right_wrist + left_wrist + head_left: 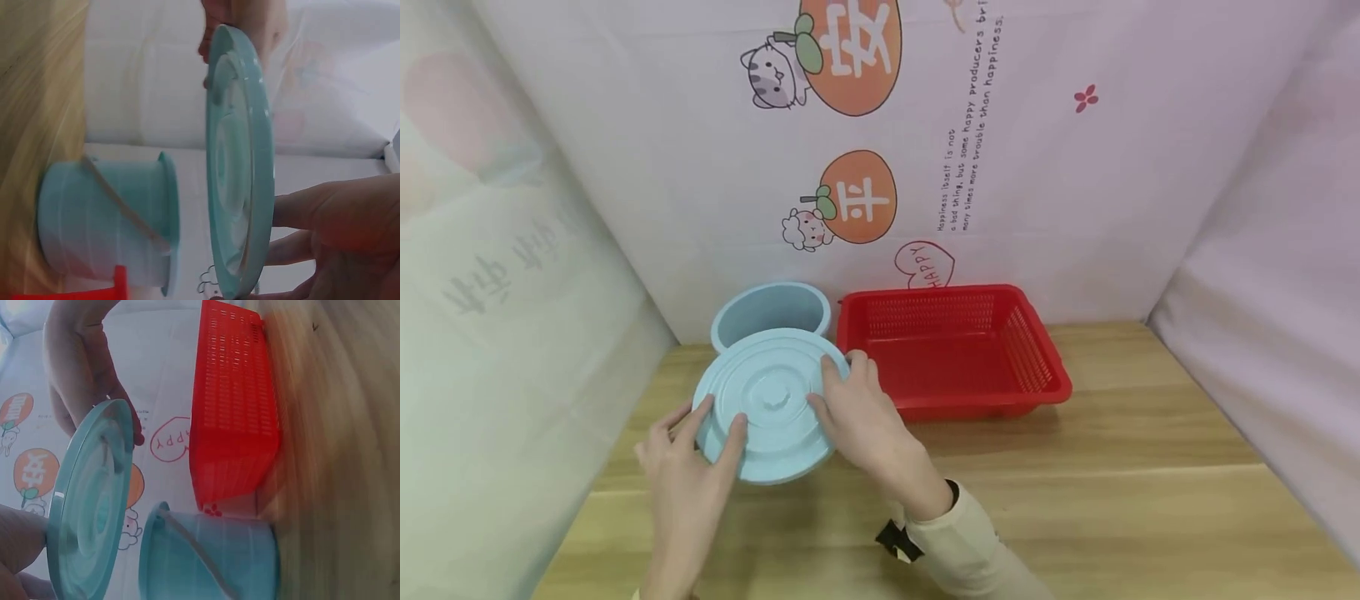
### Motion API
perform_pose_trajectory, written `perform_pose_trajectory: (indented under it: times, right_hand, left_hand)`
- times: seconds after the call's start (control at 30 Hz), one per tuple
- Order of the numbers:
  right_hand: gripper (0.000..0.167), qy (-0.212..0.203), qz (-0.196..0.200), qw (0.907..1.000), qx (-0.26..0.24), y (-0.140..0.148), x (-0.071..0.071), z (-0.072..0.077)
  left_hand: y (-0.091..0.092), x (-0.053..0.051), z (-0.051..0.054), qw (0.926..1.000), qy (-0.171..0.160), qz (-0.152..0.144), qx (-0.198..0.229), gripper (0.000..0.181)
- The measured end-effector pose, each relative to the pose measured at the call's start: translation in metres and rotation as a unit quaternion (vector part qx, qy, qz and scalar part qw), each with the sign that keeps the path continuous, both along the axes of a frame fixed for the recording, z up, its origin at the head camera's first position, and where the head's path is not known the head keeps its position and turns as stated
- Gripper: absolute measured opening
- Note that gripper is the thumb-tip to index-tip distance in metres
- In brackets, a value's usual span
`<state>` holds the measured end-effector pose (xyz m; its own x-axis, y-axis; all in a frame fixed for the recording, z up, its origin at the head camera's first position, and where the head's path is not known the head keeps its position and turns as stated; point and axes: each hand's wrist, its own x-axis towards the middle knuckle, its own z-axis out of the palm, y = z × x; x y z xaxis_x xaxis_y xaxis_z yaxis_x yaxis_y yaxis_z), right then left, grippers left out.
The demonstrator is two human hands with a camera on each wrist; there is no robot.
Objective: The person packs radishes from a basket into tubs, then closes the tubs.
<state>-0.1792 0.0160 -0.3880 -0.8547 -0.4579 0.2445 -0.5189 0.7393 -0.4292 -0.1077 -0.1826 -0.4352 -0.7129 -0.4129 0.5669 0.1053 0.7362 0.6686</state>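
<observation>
A round light-blue lid (775,396) with ringed ridges is held up off the table, in front of the bucket. My left hand (685,467) grips its lower left rim, thumb on the upper face. On the opposite side, my right hand (865,412) pinches the upper right rim. The wrist views show the lid's underside (228,156) and edge, clear of anything below. Behind it stands the matching light-blue bucket (775,312), uncovered and upright, its front partly hidden by the lid in the head view. A pale handle (197,547) hangs against the bucket's side.
Right of the bucket, a red perforated plastic basket (940,358) sits on the wood-grain table (1112,483). Printed white cloth (1022,183) rises behind and on both sides. A cream sleeve (970,542) covers the right forearm.
</observation>
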Motion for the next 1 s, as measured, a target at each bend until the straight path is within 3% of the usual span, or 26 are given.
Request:
perform_pose_trajectory:
  times: [0.17, 0.3, 0.43, 0.67, 0.83, 1.0]
  right_hand:
    - [0.063, -0.030, -0.007, 0.9994, -0.016, -0.005, -0.032, -0.004]
    - [0.059, -0.031, -0.015, 0.9994, -0.011, -0.011, -0.062, -0.002]
    - [0.055, -0.048, -0.011, 0.9988, 0.000, -0.019, -0.090, 0.000]
    - [0.045, -0.074, -0.009, 0.9972, 0.003, -0.031, -0.139, 0.004]
    - [0.044, -0.094, -0.012, 0.9954, 0.013, -0.041, -0.159, 0.002]
    - [0.045, -0.106, -0.018, 0.9941, 0.015, -0.045, -0.163, 0.003]
  left_hand:
    - [-0.006, -0.034, 0.002, 0.9997, 0.008, -0.024, -0.004, 0.049]
    - [-0.012, -0.064, 0.006, 0.9990, -0.005, -0.045, -0.001, 0.050]
    - [-0.022, -0.090, 0.008, 0.9983, -0.029, -0.050, -0.006, 0.052]
    - [-0.038, -0.137, 0.015, 0.9931, -0.101, -0.060, 0.001, 0.059]
    - [-0.046, -0.157, 0.019, 0.9914, -0.113, -0.064, -0.015, 0.058]
    - [-0.048, -0.163, 0.018, 0.9898, -0.126, -0.062, -0.028, 0.058]
